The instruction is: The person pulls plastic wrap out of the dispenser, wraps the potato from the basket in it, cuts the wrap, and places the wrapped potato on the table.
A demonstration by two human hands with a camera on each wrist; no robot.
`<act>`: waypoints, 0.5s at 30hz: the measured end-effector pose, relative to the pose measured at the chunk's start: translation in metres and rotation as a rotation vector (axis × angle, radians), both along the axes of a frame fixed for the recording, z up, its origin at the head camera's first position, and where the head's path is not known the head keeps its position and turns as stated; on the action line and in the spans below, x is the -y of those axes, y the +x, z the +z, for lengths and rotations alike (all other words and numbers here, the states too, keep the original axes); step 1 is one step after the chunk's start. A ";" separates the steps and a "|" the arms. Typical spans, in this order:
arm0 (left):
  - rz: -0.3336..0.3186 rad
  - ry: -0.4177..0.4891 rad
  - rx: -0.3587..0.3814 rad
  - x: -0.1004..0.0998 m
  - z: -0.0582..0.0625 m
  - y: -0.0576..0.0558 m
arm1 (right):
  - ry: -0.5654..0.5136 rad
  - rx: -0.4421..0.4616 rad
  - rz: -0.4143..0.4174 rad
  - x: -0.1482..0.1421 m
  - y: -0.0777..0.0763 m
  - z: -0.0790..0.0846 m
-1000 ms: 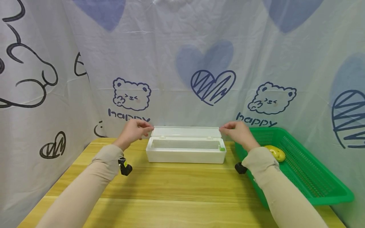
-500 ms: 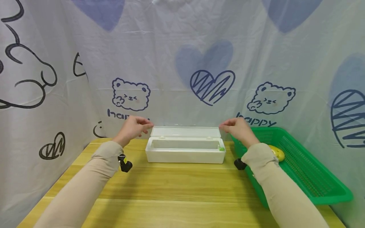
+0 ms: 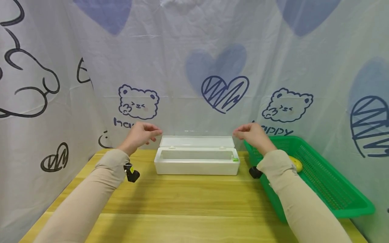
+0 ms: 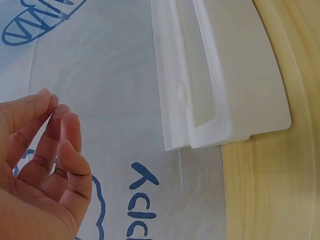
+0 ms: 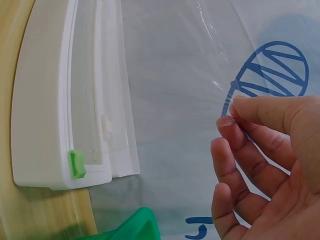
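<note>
A long white cling film dispenser box [image 3: 197, 168] stands at the back of the table with its lid [image 3: 197, 141] raised. Clear cling film [image 5: 200, 55] shows as faint glints and a thin sheet reaching from the box up to the hands. My left hand [image 3: 141, 135] pinches one corner of it between thumb and index finger, just above the lid's left end. At the opposite end my right hand [image 3: 253, 135] pinches the other corner the same way. A small green slider [image 5: 77, 164] sits at the box's right end.
On the right stands a green plastic basket [image 3: 354, 207] with a yellow object [image 3: 296, 164] in it, partly behind my right sleeve. A printed white curtain [image 3: 176, 67] hangs close behind the box. The wooden table [image 3: 182, 199] reaches toward me.
Both hands have risen slightly from the lid's top corners, drawing the cling film up above the lid. The box and basket stay in place.
</note>
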State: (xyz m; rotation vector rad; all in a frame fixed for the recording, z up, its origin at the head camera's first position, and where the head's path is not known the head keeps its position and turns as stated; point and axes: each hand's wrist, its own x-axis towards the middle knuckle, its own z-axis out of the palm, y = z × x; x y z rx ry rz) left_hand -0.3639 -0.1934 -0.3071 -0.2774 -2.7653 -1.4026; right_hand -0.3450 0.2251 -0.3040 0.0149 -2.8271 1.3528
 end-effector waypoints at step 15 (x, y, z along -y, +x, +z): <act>-0.006 -0.003 -0.015 0.000 0.011 0.000 | -0.018 0.001 0.014 -0.002 -0.001 0.013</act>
